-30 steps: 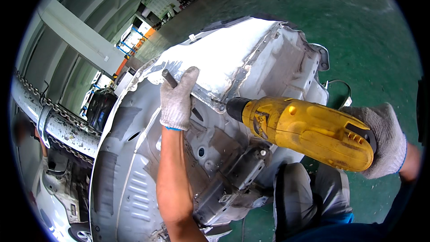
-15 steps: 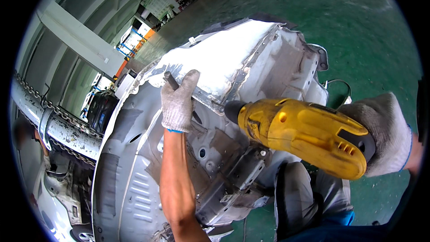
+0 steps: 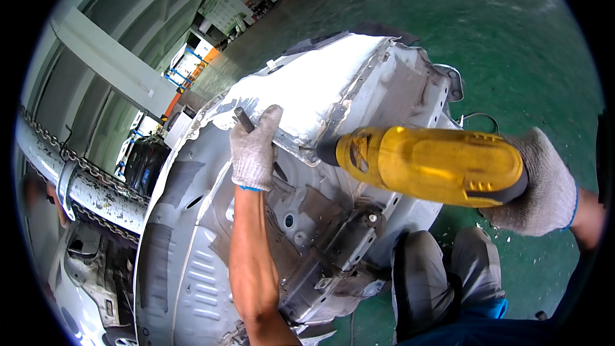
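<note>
A large piece of cut car body (image 3: 192, 230) in white and grey sheet metal fills the middle. My left hand (image 3: 253, 157), in a pale knitted glove, is closed round a dark metal rod (image 3: 243, 119) at the edge of the white panel (image 3: 320, 83). The rod's lower end shows below the fingers. My right hand (image 3: 541, 182), also gloved, grips the rear of a yellow power drill (image 3: 435, 163). The drill's dark chuck (image 3: 328, 151) points left at the panel's lower corner seam, close to the metal. Its handle and trigger are hidden.
A painted steel tube (image 3: 96, 192) wrapped with a chain (image 3: 90, 170) runs along the left. Another person's arm (image 3: 57, 205) shows beside it, above a white car (image 3: 83, 282). Green floor (image 3: 512, 57) lies right and behind, with small debris near my legs (image 3: 426, 269).
The drill's rear has swung up, so its body now lies more level. My right hand has risen with it. My left hand keeps its hold on the rod.
</note>
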The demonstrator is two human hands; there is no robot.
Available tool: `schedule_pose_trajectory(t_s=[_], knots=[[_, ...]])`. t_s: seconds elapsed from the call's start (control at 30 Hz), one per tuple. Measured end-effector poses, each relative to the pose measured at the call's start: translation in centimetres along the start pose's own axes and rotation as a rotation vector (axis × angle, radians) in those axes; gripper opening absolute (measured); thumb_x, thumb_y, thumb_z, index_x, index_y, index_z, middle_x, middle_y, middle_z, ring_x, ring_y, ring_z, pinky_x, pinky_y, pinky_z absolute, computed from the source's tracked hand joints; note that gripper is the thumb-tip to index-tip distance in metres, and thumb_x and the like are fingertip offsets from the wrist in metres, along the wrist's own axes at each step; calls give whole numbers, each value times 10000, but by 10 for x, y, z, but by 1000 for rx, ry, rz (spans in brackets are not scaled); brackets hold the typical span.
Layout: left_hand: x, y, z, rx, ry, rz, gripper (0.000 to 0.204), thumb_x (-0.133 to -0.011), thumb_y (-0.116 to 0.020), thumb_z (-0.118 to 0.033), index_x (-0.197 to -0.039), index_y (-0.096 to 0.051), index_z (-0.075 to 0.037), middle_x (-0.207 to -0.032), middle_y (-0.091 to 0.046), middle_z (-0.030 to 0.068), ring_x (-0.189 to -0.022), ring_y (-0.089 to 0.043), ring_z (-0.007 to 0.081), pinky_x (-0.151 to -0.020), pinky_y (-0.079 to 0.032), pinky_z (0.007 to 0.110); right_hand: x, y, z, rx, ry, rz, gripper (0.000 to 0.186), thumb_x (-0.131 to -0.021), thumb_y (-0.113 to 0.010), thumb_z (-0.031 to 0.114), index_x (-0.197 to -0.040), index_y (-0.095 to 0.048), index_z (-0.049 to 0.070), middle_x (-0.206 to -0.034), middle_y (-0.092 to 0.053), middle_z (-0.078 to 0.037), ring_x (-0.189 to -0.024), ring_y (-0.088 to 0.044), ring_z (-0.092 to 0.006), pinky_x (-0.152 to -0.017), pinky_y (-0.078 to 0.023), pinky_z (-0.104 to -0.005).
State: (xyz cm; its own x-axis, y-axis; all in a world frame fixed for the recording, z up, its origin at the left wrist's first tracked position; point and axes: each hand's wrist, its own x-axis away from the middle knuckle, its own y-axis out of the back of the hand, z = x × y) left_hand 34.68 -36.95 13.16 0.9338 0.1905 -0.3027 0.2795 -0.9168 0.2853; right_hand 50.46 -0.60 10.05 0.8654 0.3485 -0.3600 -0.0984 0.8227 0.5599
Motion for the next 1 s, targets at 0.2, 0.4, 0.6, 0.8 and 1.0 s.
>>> schedule_pose_trajectory(t_s=[0.2, 0.4, 0.6, 0.8, 1.0], knots=[[-1, -1, -1, 19, -6, -8, 302, -901, -764, -233, -1057, -684, 14, -647, -550, -14, -406, -395, 67, -385, -254, 243, -7, -2, -2, -237, -122, -15, 430, -724, -850, 70, -1122, -708, -5, -1005, -766, -120, -886, -739, -196, -890, -581, -330], [-4, -4, 6, 67, -41, -13, 294, -902, -760, -233, -1057, -694, 8, -659, -567, -12, -415, -422, 71, -383, -274, 238, -7, 3, 1, -193, -150, 25, 427, -727, -826, 56, -1130, -705, -18, -979, -763, -117, -856, -723, -184, -871, -582, -331], [-4, 0, 3, 6, -7, -2, 279, -903, -760, -234, -1032, -691, 3, -641, -558, -15, -407, -413, 71, -381, -270, 239, -4, 3, -3, -154, -212, -22, 375, -669, -781, 93, -1017, -715, -31, -815, -740, -137, -718, -714, -237, -742, -600, -356], [-2, 2, -1, -21, 27, -5, 294, -905, -761, -246, -1044, -700, 6, -649, -566, -20, -425, -423, 65, -393, -282, 240, -6, -1, -9, -70, -55, -11, 408, -662, -793, 95, -1038, -702, -36, -835, -741, -164, -726, -732, -280, -744, -609, -367], [-8, -1, -3, -107, 35, 45, 309, -883, -783, -279, -989, -747, 10, -698, -617, -8, -493, -460, 60, -445, -345, 250, -42, -14, 22, 80, -69, 45, 359, -694, -782, 51, -1027, -685, -43, -863, -740, -177, -731, -732, -285, -733, -612, -367]])
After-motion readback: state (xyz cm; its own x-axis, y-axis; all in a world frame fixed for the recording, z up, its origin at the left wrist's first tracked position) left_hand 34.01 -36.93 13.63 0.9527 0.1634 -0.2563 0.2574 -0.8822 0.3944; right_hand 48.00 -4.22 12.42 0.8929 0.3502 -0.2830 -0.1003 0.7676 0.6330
